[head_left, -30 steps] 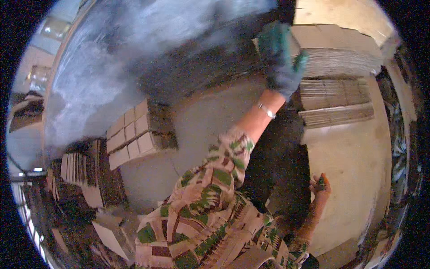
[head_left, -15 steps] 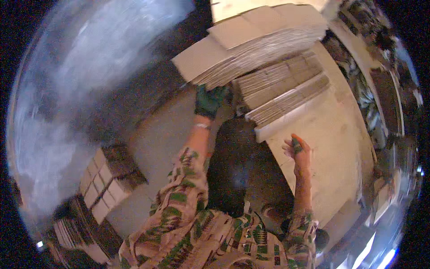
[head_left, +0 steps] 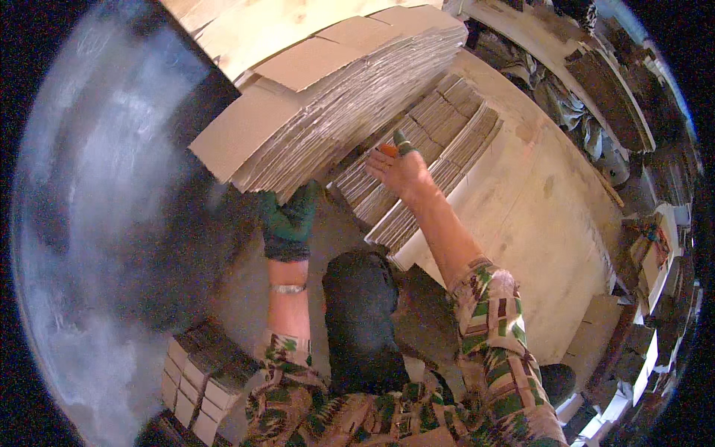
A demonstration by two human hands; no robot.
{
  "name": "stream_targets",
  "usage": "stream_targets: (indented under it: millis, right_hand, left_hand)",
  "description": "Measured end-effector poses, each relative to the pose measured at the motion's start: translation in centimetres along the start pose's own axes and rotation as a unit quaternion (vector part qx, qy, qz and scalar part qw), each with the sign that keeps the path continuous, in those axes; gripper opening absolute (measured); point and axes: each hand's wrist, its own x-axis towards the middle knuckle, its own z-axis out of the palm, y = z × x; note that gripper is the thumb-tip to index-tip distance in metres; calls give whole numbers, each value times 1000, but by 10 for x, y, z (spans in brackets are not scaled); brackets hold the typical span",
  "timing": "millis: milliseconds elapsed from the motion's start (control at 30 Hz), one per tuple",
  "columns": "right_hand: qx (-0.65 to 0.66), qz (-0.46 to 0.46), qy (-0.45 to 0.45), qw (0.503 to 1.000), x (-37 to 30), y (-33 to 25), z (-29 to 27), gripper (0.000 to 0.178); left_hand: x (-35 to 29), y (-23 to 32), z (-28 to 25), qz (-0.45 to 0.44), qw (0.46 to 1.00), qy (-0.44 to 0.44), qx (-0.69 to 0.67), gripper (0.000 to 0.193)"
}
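Touching cdbd stack [head_left: 346, 100] w/ part-curled L hand [head_left: 289, 217]

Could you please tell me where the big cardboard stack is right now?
In the head view, the big cardboard stack is at the upper middle, beside the smaller stacks, with the gloved left hand at its near left end.

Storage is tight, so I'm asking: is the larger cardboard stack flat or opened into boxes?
Flat: the larger cardboard stack shows thin edges packed closely along its side, and overlapping sheets on top.
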Motion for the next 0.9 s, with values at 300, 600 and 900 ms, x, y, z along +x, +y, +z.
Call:
stream_targets:
  millis: [300, 600, 900]
  right_hand:
    - [50, 40, 11, 998, 50, 25, 33, 99]
    - [87, 42, 45, 994, 35, 22, 19, 83]
    - [-43, -46, 71, 995, 18, 29, -7, 70]
  left_hand:
    - [-12, 15, -11, -79, 986, -46, -142, 47]
    - [-40, 10, 37, -48, 985, -115, -120, 41]
    - [-22, 19, 8, -28, 985, -128, -117, 45]
